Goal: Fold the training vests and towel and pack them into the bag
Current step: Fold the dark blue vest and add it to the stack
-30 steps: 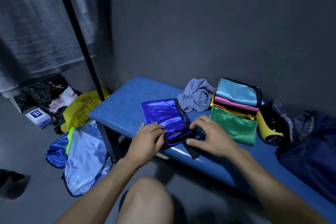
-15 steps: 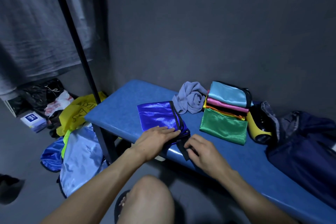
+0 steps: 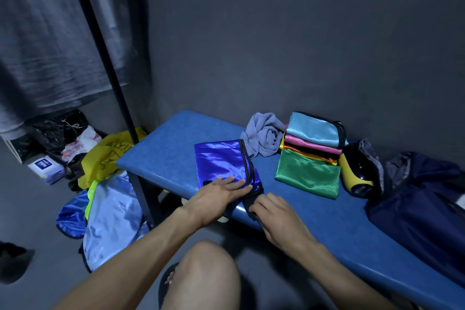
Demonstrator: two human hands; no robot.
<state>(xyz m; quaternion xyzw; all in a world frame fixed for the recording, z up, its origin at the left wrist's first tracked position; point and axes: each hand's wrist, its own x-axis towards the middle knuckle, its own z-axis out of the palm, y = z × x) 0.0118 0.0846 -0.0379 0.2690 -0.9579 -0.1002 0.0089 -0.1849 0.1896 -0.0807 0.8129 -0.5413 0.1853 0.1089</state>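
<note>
Blue padded bench [image 3: 163, 156] against grey wall [image 3: 276, 45]; left hand [image 3: 221, 192] flat on blue vest [image 3: 221, 161], right hand [image 3: 274, 211] pinching its black trim.

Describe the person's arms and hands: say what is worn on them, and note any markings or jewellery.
Both forearms are bare up to the frame edge: no sleeves show. The left hand and the right hand wear no gloves, and no watch, bracelet or ring can be seen on the wrists or fingers. No tattoos or other markings show in this dim light. The nails look short and unpainted where visible.
</note>
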